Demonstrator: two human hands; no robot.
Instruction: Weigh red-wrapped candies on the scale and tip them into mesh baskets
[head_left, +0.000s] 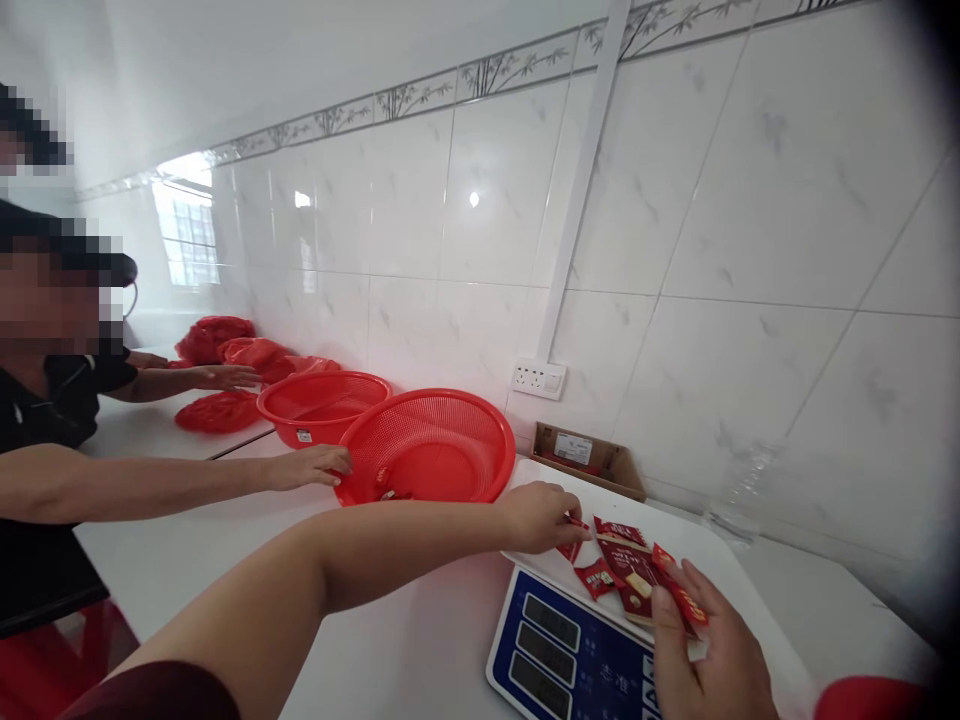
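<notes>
My left hand (541,516) reaches across the white table and pinches a small red sachet (571,546) at the edge of the scale pan. My right hand (709,655) hovers at the lower right, fingers curled around a red sachet (686,600). Several red snack sachets (622,560) lie on the white pan of a digital scale (559,650) with a blue display panel. Just left of my left hand, a red mesh basket (427,445) leans tilted.
A co-worker's hand (311,466) rests on the tilted basket's rim. A second red basket (322,405) and red bags (225,345) lie further left, where another person's arm (187,378) reaches. A cardboard box (589,458) sits against the tiled wall under a socket (538,379). Clear plastic (739,495) leans right.
</notes>
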